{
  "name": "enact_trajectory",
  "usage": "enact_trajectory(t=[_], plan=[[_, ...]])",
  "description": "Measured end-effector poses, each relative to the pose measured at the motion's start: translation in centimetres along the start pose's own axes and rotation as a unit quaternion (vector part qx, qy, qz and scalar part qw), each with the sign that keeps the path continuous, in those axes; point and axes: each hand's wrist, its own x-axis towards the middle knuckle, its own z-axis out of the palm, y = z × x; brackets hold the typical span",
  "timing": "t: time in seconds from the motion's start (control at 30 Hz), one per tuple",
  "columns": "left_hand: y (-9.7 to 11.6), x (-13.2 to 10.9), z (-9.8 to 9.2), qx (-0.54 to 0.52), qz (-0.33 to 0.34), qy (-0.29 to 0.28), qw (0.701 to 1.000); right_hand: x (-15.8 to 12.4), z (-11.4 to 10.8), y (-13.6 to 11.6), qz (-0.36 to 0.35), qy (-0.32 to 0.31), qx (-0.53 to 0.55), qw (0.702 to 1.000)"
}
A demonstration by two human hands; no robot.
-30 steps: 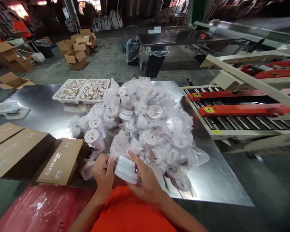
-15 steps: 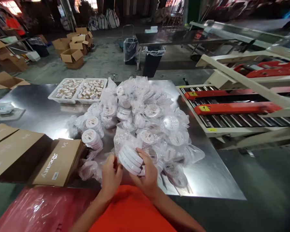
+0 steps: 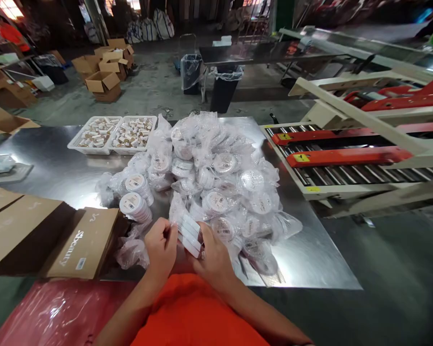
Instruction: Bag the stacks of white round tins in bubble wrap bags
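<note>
Both hands hold a short stack of round white containers (image 3: 189, 235), seen edge-on, with my left hand (image 3: 161, 245) pinching one end and my right hand (image 3: 213, 259) wrapped around the other. Just beyond them, a large heap of round containers in clear plastic bags (image 3: 216, 178) covers the steel table (image 3: 46, 163). To the left of my hands stand two bagged stacks with printed labels (image 3: 135, 207) (image 3: 139, 187). Loose clear plastic (image 3: 132, 253) lies beside my left hand.
An open cardboard box printed with a beauty brand (image 3: 81, 242) stands at the table's near left. Two white baskets of small items (image 3: 94, 134) sit at the far edge. A roller conveyor with red guides (image 3: 346, 168) lies to the right. Red plastic sheeting (image 3: 57, 312) lies near me.
The white stack has turned from showing its round faces to showing its edges. My hands have drawn closer around it, and the view has shifted slightly.
</note>
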Motion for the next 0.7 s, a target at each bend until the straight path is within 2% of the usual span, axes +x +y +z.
enact_trajectory(t=[0.07,0.13,0.23,0.27,0.33,0.43,0.47,0.53,0.6,0.63,0.7], plan=[[0.0,0.9,0.2,0.050,0.042,-0.057,0.996,0.2,-0.2,0.4,-0.007,-0.018,-0.021,1.000],[0.0,1.8,0.2,0.095,0.144,-0.096,0.980,0.6,-0.6,0.8,0.001,-0.034,-0.033,0.999],[-0.2,2.1,-0.4,0.105,0.295,-0.090,0.945,1.0,-1.3,1.2,0.005,-0.076,0.021,0.997],[-0.3,1.8,-0.6,0.101,0.323,-0.083,0.937,1.1,-1.3,1.3,0.003,-0.083,0.044,0.996],[-0.7,0.8,-0.7,0.099,0.333,-0.072,0.935,1.1,-1.1,1.4,-0.004,-0.074,0.068,0.995],[-1.9,-1.1,0.3,0.103,0.266,-0.044,0.957,1.0,0.0,1.6,0.002,-0.011,0.037,0.999],[-2.2,-1.6,0.9,0.104,0.221,-0.035,0.969,1.0,0.4,1.7,0.008,0.016,0.021,1.000],[-2.8,-2.4,2.3,0.106,0.089,-0.028,0.990,1.1,1.3,1.9,0.020,0.069,-0.005,0.997],[-2.9,-2.8,3.5,0.089,-0.054,-0.068,0.992,1.3,2.1,2.2,0.026,0.111,-0.023,0.993],[-2.8,-2.9,3.9,0.074,-0.101,-0.100,0.987,1.4,2.3,2.3,0.028,0.124,-0.031,0.991],[-2.5,-3.1,4.2,0.048,-0.120,-0.156,0.979,1.6,2.7,2.5,0.039,0.122,-0.048,0.991]])
